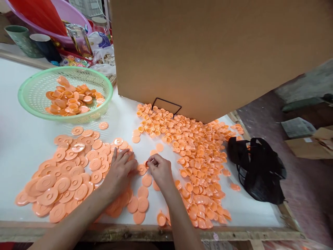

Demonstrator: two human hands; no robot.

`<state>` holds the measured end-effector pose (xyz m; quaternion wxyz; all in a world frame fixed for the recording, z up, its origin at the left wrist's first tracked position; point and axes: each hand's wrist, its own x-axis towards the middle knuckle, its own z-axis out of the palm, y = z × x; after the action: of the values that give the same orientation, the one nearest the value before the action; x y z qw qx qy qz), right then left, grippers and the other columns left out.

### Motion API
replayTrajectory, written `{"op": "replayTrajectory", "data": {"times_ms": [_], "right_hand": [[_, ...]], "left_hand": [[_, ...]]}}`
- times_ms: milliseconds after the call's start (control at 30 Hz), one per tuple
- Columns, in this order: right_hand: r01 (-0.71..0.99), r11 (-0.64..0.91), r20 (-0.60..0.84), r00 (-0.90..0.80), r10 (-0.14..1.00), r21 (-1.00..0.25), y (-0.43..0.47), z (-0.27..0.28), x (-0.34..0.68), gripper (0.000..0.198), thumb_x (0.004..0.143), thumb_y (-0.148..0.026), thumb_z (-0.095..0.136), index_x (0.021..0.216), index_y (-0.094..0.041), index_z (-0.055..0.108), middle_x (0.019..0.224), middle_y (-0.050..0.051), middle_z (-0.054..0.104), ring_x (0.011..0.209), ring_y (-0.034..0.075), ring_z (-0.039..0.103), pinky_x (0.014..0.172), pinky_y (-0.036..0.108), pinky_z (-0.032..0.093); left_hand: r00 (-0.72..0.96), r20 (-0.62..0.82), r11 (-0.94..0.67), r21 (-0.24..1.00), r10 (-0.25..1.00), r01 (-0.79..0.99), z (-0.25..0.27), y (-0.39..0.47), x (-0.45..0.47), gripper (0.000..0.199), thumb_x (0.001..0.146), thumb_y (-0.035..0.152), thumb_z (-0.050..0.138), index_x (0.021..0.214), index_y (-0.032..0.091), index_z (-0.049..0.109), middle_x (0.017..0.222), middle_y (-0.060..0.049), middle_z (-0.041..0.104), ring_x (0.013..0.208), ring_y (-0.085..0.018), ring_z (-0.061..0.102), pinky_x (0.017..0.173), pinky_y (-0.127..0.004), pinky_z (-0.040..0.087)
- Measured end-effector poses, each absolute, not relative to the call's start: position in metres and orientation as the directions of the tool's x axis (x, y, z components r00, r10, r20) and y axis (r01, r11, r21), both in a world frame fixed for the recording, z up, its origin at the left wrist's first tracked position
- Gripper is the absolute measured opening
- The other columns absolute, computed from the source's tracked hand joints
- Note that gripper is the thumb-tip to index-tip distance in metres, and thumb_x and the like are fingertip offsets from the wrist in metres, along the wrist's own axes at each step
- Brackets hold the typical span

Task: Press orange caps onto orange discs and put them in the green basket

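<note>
My left hand [121, 170] lies with its fingers stretched out over the right side of a heap of flat orange toy saucers [69, 166]. A little to its right, the fingertips of my right hand [161, 170] pinch a small orange toy cup [147, 164], mostly hidden by the fingers. That cup is just over a single saucer [141, 169]. Further right spreads a large pile of small orange toy cups [197, 149]. Several loose orange discs [143, 204] lie between the two heaps, near the table's front edge.
A green plastic basket [26, 104] holding orange pieces stands at the back left. A big cardboard box [208, 52] rises behind the cups, with a black wire frame [166, 100] at its foot. A black bag [260, 170] lies at the right edge. Mugs [24, 41] stand at the back.
</note>
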<state>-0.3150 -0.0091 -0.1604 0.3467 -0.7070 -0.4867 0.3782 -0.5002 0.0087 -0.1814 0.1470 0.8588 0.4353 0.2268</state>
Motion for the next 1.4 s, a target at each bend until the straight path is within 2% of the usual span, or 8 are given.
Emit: {"op": "replayTrajectory", "data": {"times_ms": [467, 567, 667, 767, 1000, 1200, 1300, 1400], "right_hand": [[0.599, -0.265, -0.196, 0.179, 0.964, -0.756, -0.020, -0.169, -0.333, 0.014, 0.069, -0.006, 0.056, 0.063, -0.019, 0.059, 0.057, -0.003, 0.059, 0.055, 0.012, 0.056, 0.052, 0.019, 0.035], [0.648, -0.255, -0.177, 0.185, 0.967, -0.718, -0.020, -0.170, -0.330, 0.015, 0.068, -0.006, 0.056, 0.067, -0.020, 0.062, 0.062, -0.003, 0.062, 0.059, 0.012, 0.058, 0.052, 0.019, 0.033], [0.678, -0.262, -0.187, 0.184, 0.965, -0.687, -0.020, -0.168, -0.328, 0.013, 0.069, -0.009, 0.056, 0.068, -0.020, 0.061, 0.062, -0.003, 0.062, 0.059, 0.012, 0.058, 0.051, 0.019, 0.032], [0.723, -0.230, -0.173, 0.153, 0.973, -0.651, -0.025, -0.161, -0.331, 0.010, 0.073, -0.012, 0.055, 0.069, -0.020, 0.059, 0.063, -0.002, 0.061, 0.059, 0.013, 0.056, 0.050, 0.020, 0.031], [0.620, -0.304, -0.151, 0.287, 0.946, -0.724, -0.036, -0.173, -0.345, 0.016, 0.078, -0.008, 0.050, 0.072, -0.020, 0.058, 0.065, -0.001, 0.061, 0.062, 0.013, 0.057, 0.055, 0.021, 0.037], [0.325, -0.444, -0.439, 0.093, 0.894, -0.835, -0.017, -0.166, -0.310, 0.014, 0.080, -0.017, 0.056, 0.082, -0.017, 0.070, 0.055, -0.002, 0.058, 0.048, 0.013, 0.056, 0.048, 0.022, 0.043], [0.473, -0.286, -0.148, 0.307, 0.940, -0.833, 0.008, -0.150, -0.274, 0.024, 0.083, -0.016, 0.051, 0.097, -0.017, 0.071, 0.081, 0.003, 0.066, 0.058, 0.014, 0.060, 0.058, 0.025, 0.050], [0.759, -0.162, 0.144, 0.319, 0.937, -0.630, 0.039, -0.140, -0.249, 0.040, 0.080, -0.005, 0.046, 0.109, -0.019, 0.069, 0.107, 0.007, 0.062, 0.082, 0.017, 0.063, 0.075, 0.027, 0.050]], "left_hand": [[0.479, 0.295, -0.550, 0.601, 0.827, 0.579, -0.188, 0.006, -0.499, 0.022, 0.086, 0.020, 0.052, 0.090, 0.026, 0.072, 0.120, -0.008, 0.064, 0.123, -0.032, 0.049, 0.109, -0.060, 0.029], [0.438, 0.039, -0.310, 0.764, 0.898, 0.565, -0.188, 0.012, -0.489, 0.026, 0.085, 0.034, 0.052, 0.100, 0.024, 0.069, 0.090, -0.005, 0.071, 0.086, -0.023, 0.066, 0.081, -0.036, 0.052], [0.411, -0.302, -0.022, 0.784, 0.860, 0.621, -0.183, 0.014, -0.473, 0.026, 0.081, 0.038, 0.047, 0.086, 0.021, 0.066, 0.058, 0.001, 0.065, 0.055, -0.017, 0.062, 0.052, -0.025, 0.044], [0.394, -0.422, 0.081, 0.759, 0.817, 0.646, -0.177, 0.011, -0.465, 0.023, 0.078, 0.037, 0.043, 0.065, 0.021, 0.054, 0.050, 0.003, 0.061, 0.049, -0.016, 0.060, 0.048, -0.023, 0.039], [0.365, -0.274, -0.015, 0.781, 0.890, 0.624, -0.177, 0.002, -0.460, 0.024, 0.079, 0.035, 0.041, 0.067, 0.020, 0.056, 0.064, -0.002, 0.068, 0.064, -0.018, 0.064, 0.058, -0.025, 0.040], [0.306, -0.317, 0.110, 0.834, 0.897, 0.541, -0.156, 0.015, -0.482, 0.019, 0.077, 0.030, 0.043, 0.074, 0.020, 0.059, 0.046, 0.004, 0.059, 0.046, -0.015, 0.059, 0.049, -0.022, 0.041], [-0.073, -0.122, 0.142, 0.848, 0.990, 0.510, -0.113, 0.062, -0.536, 0.024, 0.076, 0.034, 0.051, 0.088, 0.019, 0.066, 0.055, 0.005, 0.064, 0.055, -0.012, 0.064, 0.058, -0.020, 0.047], [-0.464, 0.104, 0.167, 0.846, 0.879, 0.507, -0.065, 0.128, -0.602, 0.035, 0.073, 0.028, 0.056, 0.102, 0.012, 0.067, 0.071, 0.003, 0.069, 0.062, -0.010, 0.065, 0.061, -0.019, 0.050]]}}
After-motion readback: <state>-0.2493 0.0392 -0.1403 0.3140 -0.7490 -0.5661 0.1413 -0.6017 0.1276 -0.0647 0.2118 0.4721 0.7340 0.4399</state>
